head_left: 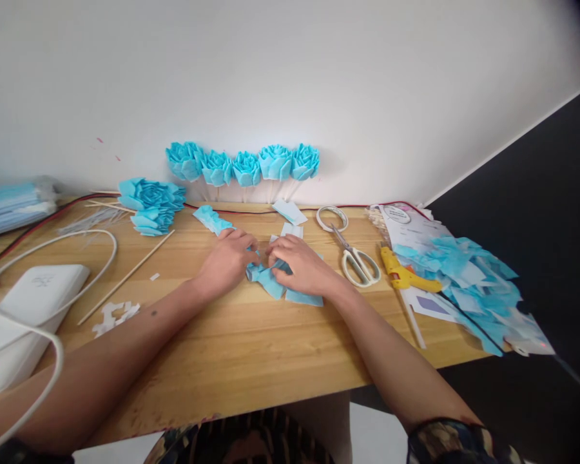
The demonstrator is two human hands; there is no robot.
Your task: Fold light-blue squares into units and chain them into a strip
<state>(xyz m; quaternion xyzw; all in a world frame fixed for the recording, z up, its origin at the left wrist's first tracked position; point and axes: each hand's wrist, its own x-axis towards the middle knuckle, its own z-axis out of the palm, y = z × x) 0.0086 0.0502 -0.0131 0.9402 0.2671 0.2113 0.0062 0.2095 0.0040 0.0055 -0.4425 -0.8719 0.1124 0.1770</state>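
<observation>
Near the middle of the table, a light-blue piece of thin cloth (267, 281) lies under and between my hands. My left hand (228, 263) pinches its left end, though the fingertips are partly hidden. On its other side, the curled fingers of my right hand (303, 265) grip the same piece. A flat blue piece (304, 298) rests on the wood just below my right hand. Beyond my left hand lies a crinkled blue strip (211, 220). Pale pieces (290, 212) are spread behind my right hand.
Several blue cloth flowers (246, 169) on sticks lean at the wall; more flowers (152, 201) lie left. A tape roll (332, 209), scissors (358, 261), yellow glue gun (406, 274) and blue cloth pile (473, 267) are right. A white power bank (48, 293) and stick (125, 277) are left.
</observation>
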